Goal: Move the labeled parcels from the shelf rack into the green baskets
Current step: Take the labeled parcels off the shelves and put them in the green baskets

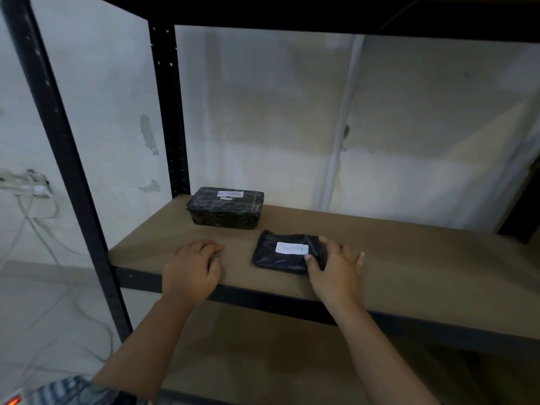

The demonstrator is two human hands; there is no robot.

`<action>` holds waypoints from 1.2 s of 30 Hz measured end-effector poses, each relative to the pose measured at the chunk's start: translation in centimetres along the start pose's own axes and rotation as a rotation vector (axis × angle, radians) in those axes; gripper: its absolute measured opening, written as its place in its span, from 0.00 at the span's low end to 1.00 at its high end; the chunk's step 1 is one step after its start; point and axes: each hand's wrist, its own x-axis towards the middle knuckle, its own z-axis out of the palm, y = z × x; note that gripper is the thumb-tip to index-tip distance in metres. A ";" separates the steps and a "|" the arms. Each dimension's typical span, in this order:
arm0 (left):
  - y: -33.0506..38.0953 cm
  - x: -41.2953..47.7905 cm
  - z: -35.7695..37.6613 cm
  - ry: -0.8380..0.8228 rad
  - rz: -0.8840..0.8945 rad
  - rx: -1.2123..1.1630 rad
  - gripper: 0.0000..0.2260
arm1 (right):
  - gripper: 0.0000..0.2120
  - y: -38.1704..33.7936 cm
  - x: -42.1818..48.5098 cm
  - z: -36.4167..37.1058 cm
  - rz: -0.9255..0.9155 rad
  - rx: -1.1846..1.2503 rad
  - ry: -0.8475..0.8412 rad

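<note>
Two black wrapped parcels with white labels lie on the brown shelf board [409, 258] of the rack. The flat small parcel [285, 254] is near the front edge. My right hand [336, 266] grips its right end, thumb on top and fingers behind it. The taller box-shaped parcel [225, 207] stands further back at the left, untouched. My left hand [193, 268] rests palm down on the board, left of the flat parcel, holding nothing. No green basket is in view.
Black metal uprights [67, 159] stand at the left front and back left [172, 118] of the rack. A lower shelf board [277, 352] shows beneath. Cables and a power strip [32, 185] hang on the wall to the left.
</note>
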 end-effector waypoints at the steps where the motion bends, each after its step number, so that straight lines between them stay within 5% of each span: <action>1: 0.0 0.0 -0.1 -0.013 0.004 0.005 0.25 | 0.23 -0.4 -0.2 -0.2 -0.029 -0.010 0.017; 5: -0.3 0.6 -1.1 -0.132 0.041 -0.038 0.29 | 0.18 -2.3 -0.1 -0.4 -0.261 -0.046 0.057; 11: -4.3 2.8 -2.2 -0.268 -0.001 0.040 0.33 | 0.24 -6.1 3.0 1.7 -0.437 -0.220 -0.147; 23: -5.3 2.1 -1.0 -0.175 -0.004 0.069 0.37 | 0.38 -11.9 9.9 6.3 0.014 0.047 -0.419; 36: -4.9 2.0 -1.1 -0.134 -0.015 0.059 0.37 | 0.19 -10.1 11.4 8.3 0.126 0.793 -0.351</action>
